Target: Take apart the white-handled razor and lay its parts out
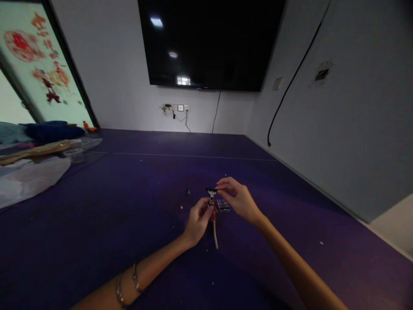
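Observation:
My left hand (197,221) is closed around the handle of a razor (211,197), just below its silver neck. A pale tail of the handle slants down below the fingers. From the right, my right hand (237,197) pinches the end of the dark razor head (211,189) at the top, thumb and fingertips together. The head sits at or against the neck; whether it is locked on cannot be seen. Beside my right hand lies a clear plastic case (223,205) with something dark inside. A small dark green piece (188,191), like a razor cartridge, lies left of the razor.
The purple surface (129,224) carries small white scraps. At the far left are plastic sheeting (38,181), cardboard (41,150) and a blue bundle (53,130). A large television (209,43) hangs on the back wall above sockets (180,107). A black cable (293,77) hangs at right.

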A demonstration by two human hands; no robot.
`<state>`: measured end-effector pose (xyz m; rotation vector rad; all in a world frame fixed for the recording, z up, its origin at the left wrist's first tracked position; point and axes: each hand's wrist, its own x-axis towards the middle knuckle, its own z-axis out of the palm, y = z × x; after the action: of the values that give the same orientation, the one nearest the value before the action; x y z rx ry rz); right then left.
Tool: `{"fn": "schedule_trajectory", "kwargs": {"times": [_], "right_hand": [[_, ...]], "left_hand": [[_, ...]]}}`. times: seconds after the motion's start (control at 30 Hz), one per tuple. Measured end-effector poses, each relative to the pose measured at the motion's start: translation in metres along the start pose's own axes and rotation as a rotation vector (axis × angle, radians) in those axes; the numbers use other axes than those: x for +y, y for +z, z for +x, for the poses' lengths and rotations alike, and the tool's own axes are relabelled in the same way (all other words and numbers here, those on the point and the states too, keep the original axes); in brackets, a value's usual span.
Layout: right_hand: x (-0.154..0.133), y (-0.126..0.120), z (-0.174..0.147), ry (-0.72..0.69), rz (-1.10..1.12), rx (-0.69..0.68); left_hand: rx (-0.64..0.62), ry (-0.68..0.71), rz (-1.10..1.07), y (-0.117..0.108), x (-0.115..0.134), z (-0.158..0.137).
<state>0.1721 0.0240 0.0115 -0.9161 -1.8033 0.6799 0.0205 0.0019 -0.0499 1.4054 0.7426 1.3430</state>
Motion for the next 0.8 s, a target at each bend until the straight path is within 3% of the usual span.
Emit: {"fn": "schedule_trajectory", "kwargs": {"times": [0.33, 0.8], "right_hand": [[-0.0029, -0.0018, -0.0036, -0.102, -0.082, 0.003], [-0.0097, -0.0031, -0.0053, -0.143, -0.09, 0.023]], "left_hand": [[-0.042, 0.013, 0.0, 0.0005, 0.0011, -0.0011], [-0.057, 0.029, -0.008, 0.0017, 0.0065, -0.0007]]}}
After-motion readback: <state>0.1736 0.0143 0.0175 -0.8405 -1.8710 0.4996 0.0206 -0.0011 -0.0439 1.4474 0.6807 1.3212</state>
